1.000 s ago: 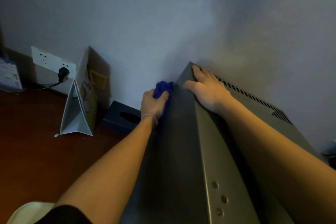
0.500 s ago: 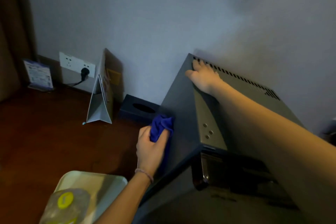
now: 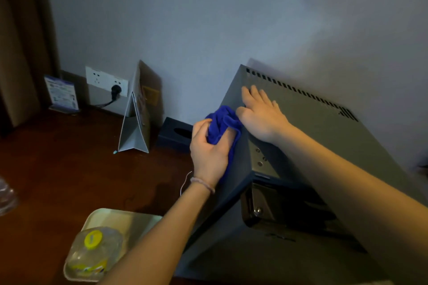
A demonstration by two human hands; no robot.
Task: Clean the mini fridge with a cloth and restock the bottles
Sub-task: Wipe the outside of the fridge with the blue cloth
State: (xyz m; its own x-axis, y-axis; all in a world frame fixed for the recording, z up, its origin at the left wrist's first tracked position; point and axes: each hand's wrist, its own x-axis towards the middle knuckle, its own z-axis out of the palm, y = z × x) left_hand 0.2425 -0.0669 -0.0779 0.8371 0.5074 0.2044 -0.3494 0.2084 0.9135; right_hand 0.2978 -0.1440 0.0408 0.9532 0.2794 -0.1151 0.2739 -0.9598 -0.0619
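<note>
Fingers of your left hand [image 3: 209,152] are curled tight round the bunched blue cloth [image 3: 222,124], pressing it against the upper left side of the mini fridge [image 3: 324,136], just under its top edge. Your right hand [image 3: 261,115] lies flat on the fridge's top near the back left corner, fingers straight and a little spread, short of the row of vent slots [image 3: 301,92], holding nothing and bracing the cabinet. The two hands nearly meet at the top left edge, and the cloth bulges up between them. For this step, I judge you would clean better with the cloth spread flatter under your palm, since a tight wad touches only a small patch; run long overlapping strokes down the side panel and follow the edge, and keep the right hand's weight on so the fridge does not slide on the desk [image 3: 69,169]. Mind the hinge plate [image 3: 261,159] at the front left corner of the top, where a fold of cloth could snag on the screws. Restocking looks some way off: one bottle with a yellow cap [image 3: 92,252] lies on a pale tray [image 3: 129,217] at the desk's near edge, left of the fridge, and part of another clear bottle [image 3: 5,199] shows at the far left.
</note>
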